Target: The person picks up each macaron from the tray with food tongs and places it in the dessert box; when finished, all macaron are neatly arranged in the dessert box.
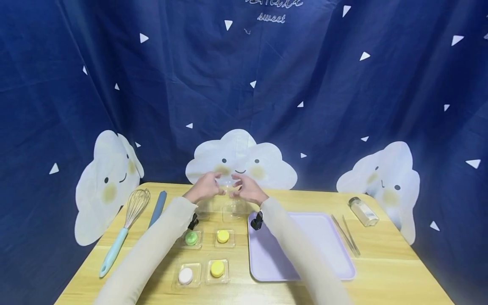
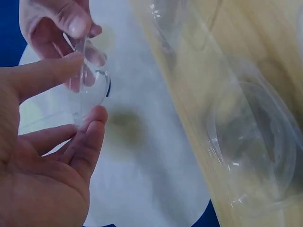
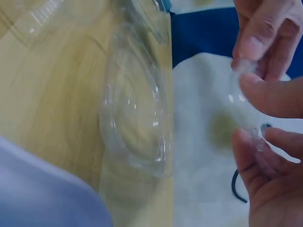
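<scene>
Both hands are raised over the back of the table, facing each other. Between them is a small clear plastic piece with a domed middle (image 2: 94, 92), probably a cover of the same clear packaging. My left hand (image 1: 207, 187) pinches its flat rim between thumb and fingers on one side. The right hand (image 1: 249, 189) pinches the opposite side of the rim. Below them, another clear plastic shell (image 1: 233, 210) lies on the table. Closer to me, a green macaron (image 1: 191, 238), two yellow macarons (image 1: 223, 236) and a pale pink one (image 1: 185, 276) sit in separate square clear holders.
A lilac tray (image 1: 305, 271) lies under the right forearm. Metal tweezers (image 1: 347, 237) and a shaker jar with a dark lid (image 1: 363, 211) are farther right. Left of the arms lie a whisk (image 1: 123, 233) and a blue stick (image 1: 158, 207). A dark blue curtain (image 1: 244, 106) hangs behind.
</scene>
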Motion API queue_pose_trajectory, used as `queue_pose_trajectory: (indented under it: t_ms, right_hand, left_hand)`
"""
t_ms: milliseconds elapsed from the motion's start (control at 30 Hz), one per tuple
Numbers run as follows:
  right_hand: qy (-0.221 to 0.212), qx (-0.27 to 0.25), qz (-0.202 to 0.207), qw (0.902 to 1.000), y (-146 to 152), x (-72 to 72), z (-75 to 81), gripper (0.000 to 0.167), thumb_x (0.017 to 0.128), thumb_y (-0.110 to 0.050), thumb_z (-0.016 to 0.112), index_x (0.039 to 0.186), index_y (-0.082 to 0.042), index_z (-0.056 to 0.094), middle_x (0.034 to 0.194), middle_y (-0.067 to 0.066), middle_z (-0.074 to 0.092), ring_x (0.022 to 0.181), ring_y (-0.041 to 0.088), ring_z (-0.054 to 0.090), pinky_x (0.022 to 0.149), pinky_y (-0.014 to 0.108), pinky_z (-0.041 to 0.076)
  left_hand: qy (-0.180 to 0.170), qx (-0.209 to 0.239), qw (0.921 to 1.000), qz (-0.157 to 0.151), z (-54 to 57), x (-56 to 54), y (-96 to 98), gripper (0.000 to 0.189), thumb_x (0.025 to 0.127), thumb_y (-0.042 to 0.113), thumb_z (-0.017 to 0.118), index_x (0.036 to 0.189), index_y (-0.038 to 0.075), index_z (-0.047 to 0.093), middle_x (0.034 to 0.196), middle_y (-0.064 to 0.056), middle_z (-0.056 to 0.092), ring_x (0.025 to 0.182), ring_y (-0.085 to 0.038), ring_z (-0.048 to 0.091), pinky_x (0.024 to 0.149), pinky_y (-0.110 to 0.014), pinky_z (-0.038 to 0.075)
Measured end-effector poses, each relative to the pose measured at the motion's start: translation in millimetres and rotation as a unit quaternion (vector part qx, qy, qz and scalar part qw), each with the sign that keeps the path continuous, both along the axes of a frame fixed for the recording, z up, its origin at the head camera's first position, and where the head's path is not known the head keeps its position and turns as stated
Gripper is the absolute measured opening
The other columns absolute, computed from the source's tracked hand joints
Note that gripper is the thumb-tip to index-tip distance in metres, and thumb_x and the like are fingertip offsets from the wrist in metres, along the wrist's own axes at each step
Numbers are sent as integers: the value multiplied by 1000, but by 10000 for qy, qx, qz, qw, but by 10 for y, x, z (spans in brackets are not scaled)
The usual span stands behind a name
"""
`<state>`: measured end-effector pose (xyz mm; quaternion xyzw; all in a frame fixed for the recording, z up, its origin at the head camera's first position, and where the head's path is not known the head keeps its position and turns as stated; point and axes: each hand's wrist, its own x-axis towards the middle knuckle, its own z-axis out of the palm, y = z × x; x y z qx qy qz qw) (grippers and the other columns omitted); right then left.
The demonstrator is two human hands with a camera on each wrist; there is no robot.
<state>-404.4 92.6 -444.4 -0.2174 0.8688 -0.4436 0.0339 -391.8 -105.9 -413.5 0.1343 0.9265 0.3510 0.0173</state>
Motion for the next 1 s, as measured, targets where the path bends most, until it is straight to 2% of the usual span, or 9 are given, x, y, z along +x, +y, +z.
queue_pose_trajectory:
  t_ms: [133, 200, 267, 333, 433, 567, 633, 767, 1000]
  right_hand:
    - [604, -95, -297, 9977, -14, 61, 43, 79, 80, -1, 81, 150, -6, 45, 145, 15, 58, 113, 32, 68, 89, 37, 62]
    - [1236, 48, -410, 9915, -1, 101, 62, 82, 80, -2, 81, 152, -8, 43, 145, 13, 56, 109, 28, 68, 87, 34, 61]
    - [2187, 298, -416, 9745, 23, 145, 83, 83, 79, -2, 82, 151, -8, 42, 143, 13, 55, 109, 26, 67, 91, 33, 60]
    - [3294, 643, -365, 9413, 46, 189, 114, 84, 77, 0, 83, 150, -5, 43, 142, 15, 54, 117, 27, 64, 100, 33, 57]
    - [4843, 1132, -169, 8674, 73, 247, 155, 80, 75, 4, 81, 146, 0, 45, 143, 18, 55, 127, 29, 60, 110, 36, 52]
    - [6150, 1508, 175, 7737, 83, 307, 187, 64, 82, 5, 68, 142, 1, 46, 140, 19, 57, 129, 30, 60, 112, 36, 50]
    - [6506, 1511, 275, 7437, 83, 328, 190, 55, 87, 5, 58, 141, 1, 46, 139, 20, 58, 127, 29, 61, 110, 35, 51]
    - [6785, 1410, 255, 7204, 93, 344, 183, 47, 92, 5, 48, 139, 1, 48, 138, 19, 58, 124, 28, 62, 108, 33, 53]
    - [6883, 1389, 301, 7114, 114, 340, 146, 48, 93, 5, 49, 140, 0, 49, 135, 19, 62, 120, 27, 64, 108, 33, 53]
  left_hand:
    - [31, 957, 9954, 93, 51, 83, -41, 78, 85, 32, 79, 150, 4, 46, 137, -17, 63, 110, -28, 68, 91, -39, 57]
    - [-239, 1735, 9845, 115, 85, 119, -78, 75, 90, 39, 74, 149, 3, 46, 143, -18, 58, 120, -32, 65, 101, -45, 56]
    - [-687, 2405, 9682, 106, 123, 138, -122, 72, 94, 45, 69, 147, 2, 47, 142, -20, 58, 121, -31, 65, 108, -47, 52]
    - [-1248, 2944, 9475, -57, 158, 149, -177, 70, 98, 49, 62, 146, 1, 47, 139, -25, 58, 115, -29, 68, 111, -47, 51]
    - [-2108, 3483, 9125, -398, 199, 161, -258, 72, 101, 52, 52, 147, -3, 44, 141, -32, 56, 110, -26, 71, 111, -44, 51]
    - [-2799, 3894, 8718, -1000, 238, 196, -316, 71, 104, 46, 49, 147, -10, 40, 147, -36, 48, 119, -31, 69, 108, -41, 53]
    - [-2942, 4005, 8592, -1218, 259, 225, -325, 68, 104, 41, 52, 146, -11, 42, 148, -36, 47, 124, -35, 66, 108, -39, 54]
    - [-3039, 4183, 8443, -1407, 296, 260, -331, 65, 102, 35, 56, 144, -12, 43, 147, -34, 50, 132, -39, 59, 109, -40, 52]
    - [-3068, 4043, 8511, -1341, 281, 280, -362, 63, 102, 32, 58, 142, -15, 44, 131, -23, 66, 130, -40, 60, 110, -42, 51]
